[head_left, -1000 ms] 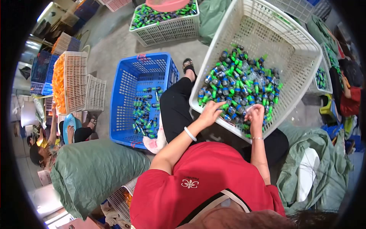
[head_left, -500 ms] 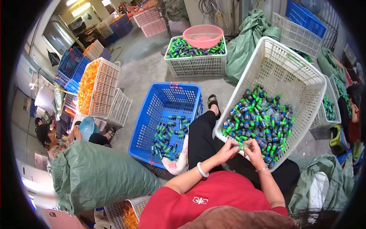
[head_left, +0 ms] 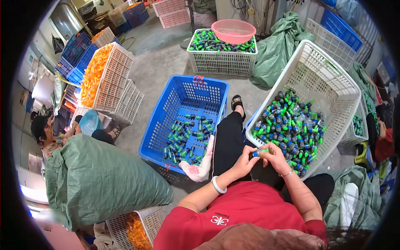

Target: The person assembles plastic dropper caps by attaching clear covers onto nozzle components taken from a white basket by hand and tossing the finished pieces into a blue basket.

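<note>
Tiny plastic bottle (head_left: 261, 152) pinched by left hand (head_left: 244, 163) and right hand (head_left: 276, 158), held just beside white basket (head_left: 310, 77): rigid plastic, holes all over. Stubby tube shape, blue band, bright green bit.

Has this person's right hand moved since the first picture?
Yes. Against the large white crate, the right hand has drawn back toward the body, from over the small green-and-blue items inside to the near rim.
</note>
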{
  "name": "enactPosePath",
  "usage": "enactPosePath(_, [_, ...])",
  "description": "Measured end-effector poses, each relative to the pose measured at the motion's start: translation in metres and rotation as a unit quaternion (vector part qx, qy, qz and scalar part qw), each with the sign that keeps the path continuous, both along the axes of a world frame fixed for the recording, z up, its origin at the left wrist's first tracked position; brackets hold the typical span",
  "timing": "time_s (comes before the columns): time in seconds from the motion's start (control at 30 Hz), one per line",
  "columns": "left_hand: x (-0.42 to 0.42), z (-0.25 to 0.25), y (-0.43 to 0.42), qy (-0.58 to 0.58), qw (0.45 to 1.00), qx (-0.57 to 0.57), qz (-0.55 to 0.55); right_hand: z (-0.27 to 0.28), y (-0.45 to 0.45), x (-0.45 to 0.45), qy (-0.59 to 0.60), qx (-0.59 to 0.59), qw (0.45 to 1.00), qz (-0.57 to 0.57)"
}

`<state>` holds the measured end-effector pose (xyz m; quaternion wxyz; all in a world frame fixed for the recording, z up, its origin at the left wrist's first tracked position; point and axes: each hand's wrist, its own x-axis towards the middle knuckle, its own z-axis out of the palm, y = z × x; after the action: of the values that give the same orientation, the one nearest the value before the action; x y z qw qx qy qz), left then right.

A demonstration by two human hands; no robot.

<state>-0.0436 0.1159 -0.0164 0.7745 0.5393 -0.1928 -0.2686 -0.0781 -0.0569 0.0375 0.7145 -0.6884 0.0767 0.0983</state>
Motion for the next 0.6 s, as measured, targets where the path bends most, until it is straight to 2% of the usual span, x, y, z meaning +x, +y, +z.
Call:
enactPosePath(0.03, [0.004,0.008,0.002,-0.165,0.985,0.033,0.05,0.0,-0.003,0.001,0.042,0.077,0.996,0.015])
enactPosePath(0.07, [0.007,0.015,0.005,-0.323,0.939,0.066,0.097,-0.001,-0.005,0.001,0.084,0.155,0.984,0.029])
enactPosePath(0.1, [0.009,0.018,0.007,-0.473,0.865,0.095,0.142,-0.002,-0.008,0.002,0.126,0.232,0.964,0.043])
enactPosePath(0.13, [0.009,0.016,0.008,-0.473,0.865,0.094,0.14,0.001,-0.008,0.003,0.125,0.232,0.964,0.041])
enactPosePath(0.17, [0.009,0.012,0.008,-0.429,0.888,0.11,0.122,0.006,-0.007,0.004,0.12,0.108,0.986,0.045])
enactPosePath(0.23, [0.01,0.007,0.01,-0.339,0.926,0.144,0.082,0.014,-0.002,0.005,0.104,-0.14,0.983,0.051])
enactPosePath(0.27, [0.014,0.006,0.013,-0.338,0.927,0.145,0.075,0.017,0.0,0.006,0.107,-0.135,0.984,0.046])
enactPosePath(0.3, [0.021,0.004,0.019,-0.166,0.982,0.09,-0.006,0.019,0.001,0.006,-0.054,-0.218,0.972,0.07])
enactPosePath(0.33, [0.029,0.004,0.024,0.017,0.996,0.032,-0.086,0.022,0.001,0.007,-0.21,-0.297,0.927,0.093])
enactPosePath(0.37, [0.035,0.004,0.027,0.203,0.965,-0.026,-0.164,0.023,0.001,0.007,-0.354,-0.368,0.853,0.112])
enactPosePath(0.43, [0.034,0.01,0.027,0.247,0.95,-0.045,-0.185,0.026,-0.001,0.009,-0.309,-0.377,0.863,0.133])
enactPosePath(0.53, [0.035,0.007,0.027,0.225,0.959,-0.015,-0.169,0.024,-0.003,0.007,-0.183,-0.353,0.898,0.188])
enactPosePath(0.6, [0.03,0.0,0.028,0.242,0.953,-0.02,-0.184,0.003,-0.003,0.006,-0.119,-0.284,0.94,0.147])
